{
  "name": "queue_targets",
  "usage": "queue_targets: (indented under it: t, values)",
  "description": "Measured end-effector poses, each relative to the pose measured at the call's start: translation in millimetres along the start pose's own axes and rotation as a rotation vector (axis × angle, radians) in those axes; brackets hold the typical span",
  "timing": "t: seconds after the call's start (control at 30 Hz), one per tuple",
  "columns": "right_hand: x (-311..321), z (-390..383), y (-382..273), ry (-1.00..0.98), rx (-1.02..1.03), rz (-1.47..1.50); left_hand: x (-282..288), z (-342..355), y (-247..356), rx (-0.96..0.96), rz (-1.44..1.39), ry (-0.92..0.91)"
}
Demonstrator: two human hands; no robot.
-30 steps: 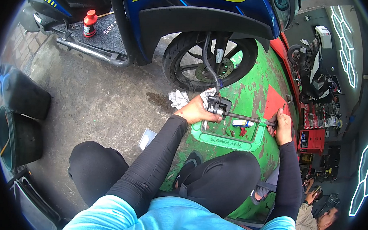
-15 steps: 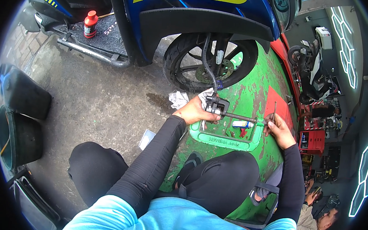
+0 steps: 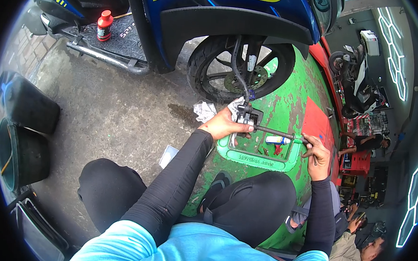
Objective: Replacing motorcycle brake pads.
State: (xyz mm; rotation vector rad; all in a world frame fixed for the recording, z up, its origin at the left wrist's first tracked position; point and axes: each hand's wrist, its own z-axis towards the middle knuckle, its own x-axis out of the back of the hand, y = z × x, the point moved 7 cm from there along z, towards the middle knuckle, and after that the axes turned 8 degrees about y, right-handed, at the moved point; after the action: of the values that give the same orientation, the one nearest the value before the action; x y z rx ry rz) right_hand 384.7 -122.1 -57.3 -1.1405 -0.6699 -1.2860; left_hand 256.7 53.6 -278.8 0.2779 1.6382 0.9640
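My left hand (image 3: 224, 124) is closed round a dark brake caliper (image 3: 244, 114), with a white rag (image 3: 235, 106) tucked behind it. A hose (image 3: 236, 65) runs down to the caliper from the motor scooter's front wheel (image 3: 198, 66). The green C-clamp (image 3: 259, 160) reaches around the caliper, its threaded screw (image 3: 277, 132) pointing at it; the exact contact is hidden by my thumb. At the screw's outer end, my right hand (image 3: 318, 160) has its fingers curled on the clamp's turning handle (image 3: 315, 159).
A red bottle (image 3: 104, 26) stands on the scooter's footboard. Beneath the clamp lie a small blue-and-white tube (image 3: 277, 140) and a red piece. Crumpled white cloth (image 3: 204, 111) rests left of my hand. Black containers (image 3: 28, 104) stand far left; other people (image 3: 354, 254) are at right.
My right hand has shifted round the clamp handle, and the handle has turned from pointing up to pointing down. My left hand keeps its hold on the caliper.
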Motion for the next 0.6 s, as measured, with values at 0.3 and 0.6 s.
queue_targets:
  t: [0.3,0.6]
  values:
    - [6,-6,17,-0.009,-0.462,0.297,-3,-4,2,0.071,-0.034,-0.003]
    - [7,-4,55,-0.022,-0.557,0.182,-9,-1,1,0.040,-0.024,-0.027]
